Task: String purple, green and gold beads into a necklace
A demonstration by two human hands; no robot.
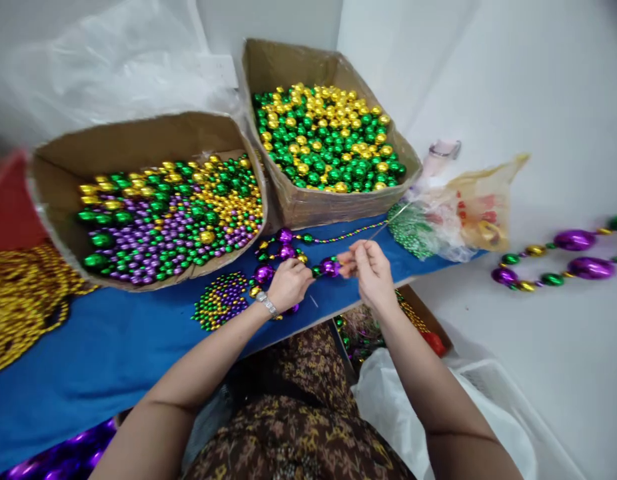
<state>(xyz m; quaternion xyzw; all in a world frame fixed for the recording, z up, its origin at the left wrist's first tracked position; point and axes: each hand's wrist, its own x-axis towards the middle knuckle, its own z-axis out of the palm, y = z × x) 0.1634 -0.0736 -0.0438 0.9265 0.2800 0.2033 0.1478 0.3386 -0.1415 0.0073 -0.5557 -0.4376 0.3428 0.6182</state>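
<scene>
My left hand, with a metal watch at the wrist, has its fingers closed on a bead strand lying on the blue-covered table. A large purple bead of this strand shows between my two hands. My right hand pinches at the strand's end; a thin line rises from these fingers to the upper right, and I cannot tell whether it is thread or wire. Larger purple, gold and green beads bunch behind my left hand. To its left lies a flat patch of small mixed beads.
Two cardboard boxes, one of purple, green and gold beads, one of green and gold beads, stand behind. Gold bead strands lie left. A plastic bag sits at the right end. Below the table edge is an open box.
</scene>
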